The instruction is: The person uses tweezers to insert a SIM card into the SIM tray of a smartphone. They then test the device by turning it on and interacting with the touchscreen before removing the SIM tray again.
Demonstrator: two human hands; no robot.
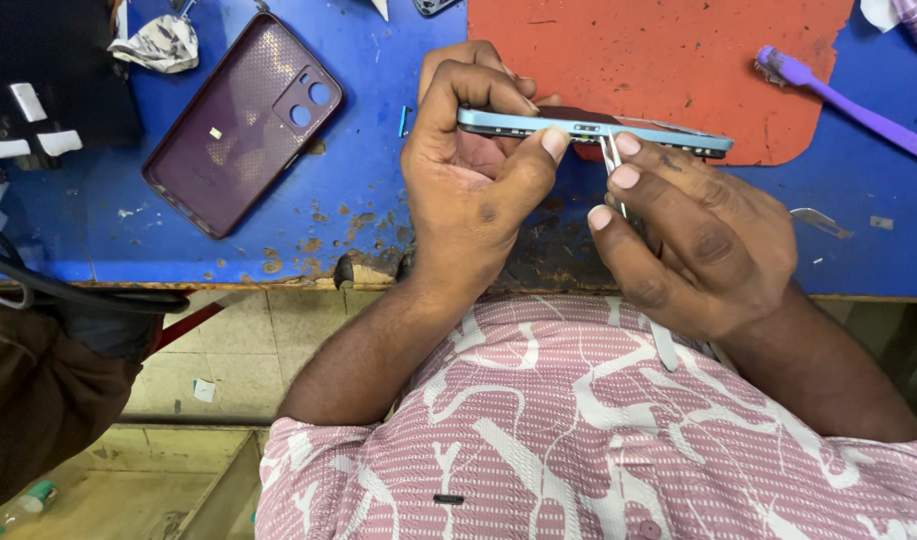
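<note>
you are gripping the slim light-blue phone [588,128] edge-up with your left hand [473,170] above the bench's near edge; your right hand [698,240] is pinching thin metal tweezers [612,160] against its side, demanding a steady hold.

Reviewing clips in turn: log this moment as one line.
left hand: grips phone edgewise | right hand: tweezers at phone's edge | case: on blue bench

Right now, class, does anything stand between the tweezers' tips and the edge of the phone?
Nothing visible does. The right hand brings the tweezers straight to the phone edge, which the left hand holds edge-up over the blue bench.
</note>
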